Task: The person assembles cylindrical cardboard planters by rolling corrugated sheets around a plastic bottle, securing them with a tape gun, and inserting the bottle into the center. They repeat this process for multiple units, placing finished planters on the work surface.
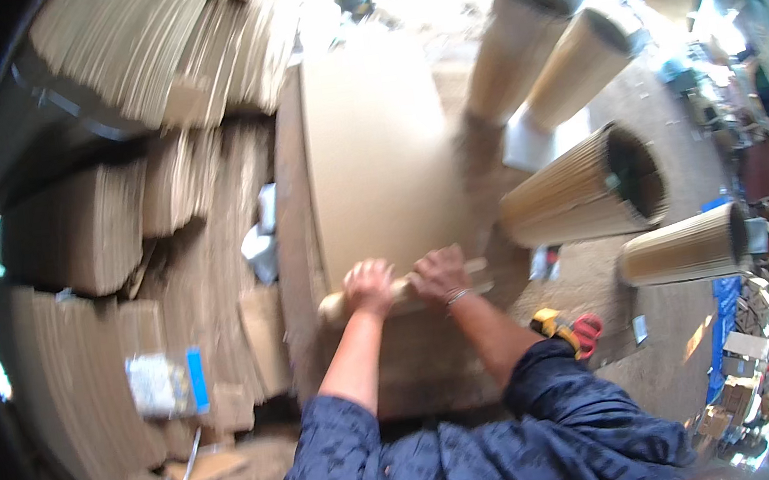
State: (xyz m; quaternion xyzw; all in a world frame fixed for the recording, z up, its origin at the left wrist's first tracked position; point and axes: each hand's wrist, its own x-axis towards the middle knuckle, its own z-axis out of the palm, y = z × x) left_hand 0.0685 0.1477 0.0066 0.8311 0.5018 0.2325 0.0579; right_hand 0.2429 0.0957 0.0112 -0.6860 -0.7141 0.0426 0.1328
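A long flat cardboard sheet [379, 146] lies on the brown table [298, 250] and stretches away from me. Across its near end runs a narrow tan roll [332, 309]; blur hides whether it is the sheet's own curled edge or a separate rod. My left hand [369, 285] is closed over this roll toward its left end. Close beside it, my right hand [438, 276] also curls over the roll, with a thin band at the wrist. Both forearms reach in from the lower edge, and the undersides of my fingers are hidden.
Several cardboard tubes, such as a ribbed one [556, 206], stand on the table to the right. A yellow and red tool [567, 329] lies near my right elbow. Tall stacks of flat cardboard [70, 228] fill the left side, with a clear plastic bag [158, 384] among them.
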